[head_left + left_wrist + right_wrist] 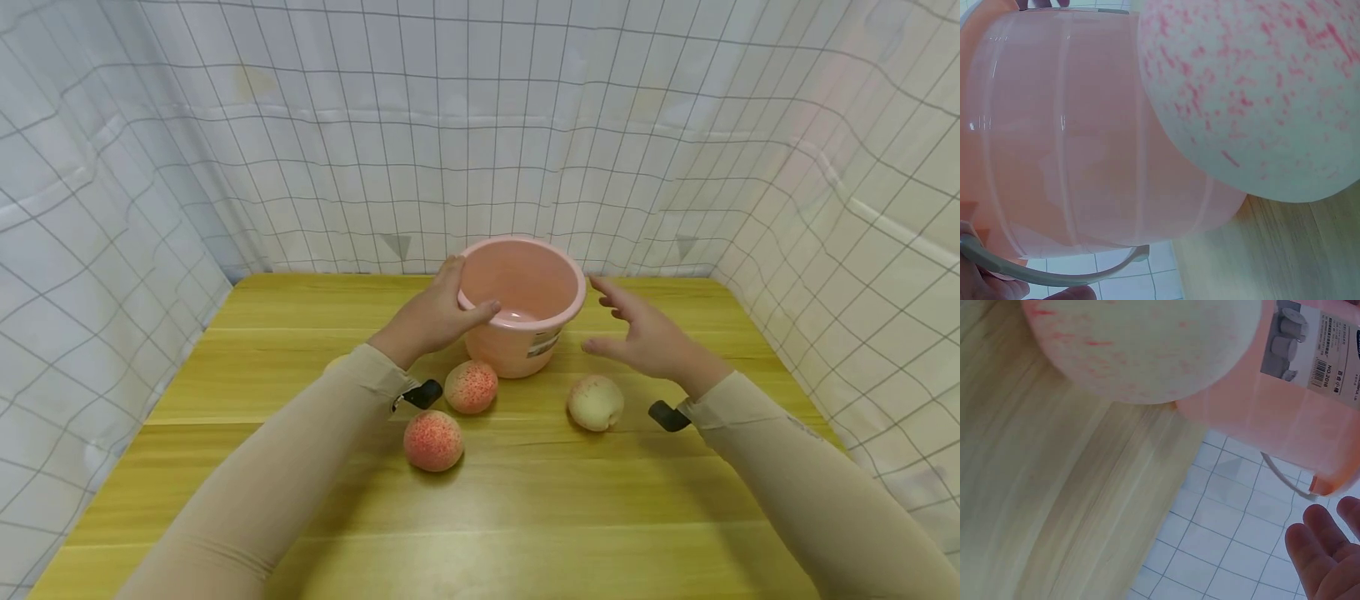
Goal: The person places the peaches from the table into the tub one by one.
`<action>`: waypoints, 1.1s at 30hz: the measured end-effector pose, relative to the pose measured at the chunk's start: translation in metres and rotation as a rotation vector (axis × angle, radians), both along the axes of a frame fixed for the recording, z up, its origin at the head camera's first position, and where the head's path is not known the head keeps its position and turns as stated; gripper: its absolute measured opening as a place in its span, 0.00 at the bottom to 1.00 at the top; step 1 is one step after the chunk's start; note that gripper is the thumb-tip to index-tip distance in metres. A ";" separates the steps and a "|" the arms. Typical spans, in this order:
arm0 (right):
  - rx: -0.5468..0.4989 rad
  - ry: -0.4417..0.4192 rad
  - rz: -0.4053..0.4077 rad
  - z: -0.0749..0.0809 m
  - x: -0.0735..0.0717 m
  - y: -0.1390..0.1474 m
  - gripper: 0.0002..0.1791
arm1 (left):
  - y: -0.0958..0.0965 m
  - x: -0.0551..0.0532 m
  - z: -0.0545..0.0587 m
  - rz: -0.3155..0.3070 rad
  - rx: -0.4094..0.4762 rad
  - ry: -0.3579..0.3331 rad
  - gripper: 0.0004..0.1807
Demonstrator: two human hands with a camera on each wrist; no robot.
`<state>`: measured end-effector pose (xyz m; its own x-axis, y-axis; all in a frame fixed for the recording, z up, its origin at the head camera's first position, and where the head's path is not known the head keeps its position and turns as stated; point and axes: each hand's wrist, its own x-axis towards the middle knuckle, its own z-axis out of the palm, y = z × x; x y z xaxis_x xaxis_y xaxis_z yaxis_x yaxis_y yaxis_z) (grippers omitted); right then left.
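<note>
A pink plastic bucket stands on the wooden table near its back edge. My left hand holds its left side, the thumb lying over the rim. The left wrist view shows the bucket's grey handle hanging beside my left fingers. To the right of the bucket, my right hand is held apart from it with fingers spread and nothing in them. Two red-speckled peaches, one peach close to the bucket and another peach nearer me, lie by my left wrist. A paler peach sits below my right hand.
A yellow thing is mostly hidden behind my left sleeve. White grid-patterned curtains enclose the table at the back and both sides. A printed label is on the bucket's wall.
</note>
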<state>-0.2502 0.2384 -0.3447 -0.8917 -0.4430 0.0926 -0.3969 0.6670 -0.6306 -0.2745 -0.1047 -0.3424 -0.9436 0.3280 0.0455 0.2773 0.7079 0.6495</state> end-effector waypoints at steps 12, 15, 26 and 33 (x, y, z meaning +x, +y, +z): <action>0.062 -0.118 0.035 -0.015 0.013 0.012 0.60 | 0.001 -0.001 -0.001 0.010 -0.010 0.002 0.64; 0.076 -0.137 0.042 -0.020 0.016 0.014 0.61 | 0.000 -0.001 -0.002 0.009 -0.005 0.007 0.64; 0.155 -0.138 0.085 -0.036 0.026 0.015 0.65 | 0.000 0.000 -0.002 0.015 -0.001 0.006 0.63; 0.159 -0.176 0.088 -0.048 0.031 0.016 0.68 | 0.000 -0.001 -0.001 0.014 -0.007 -0.001 0.63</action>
<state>-0.2188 0.2541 -0.3925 -0.8455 -0.5159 -0.1382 -0.3507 0.7314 -0.5849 -0.2751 -0.1043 -0.3438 -0.9481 0.3153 0.0419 0.2667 0.7161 0.6450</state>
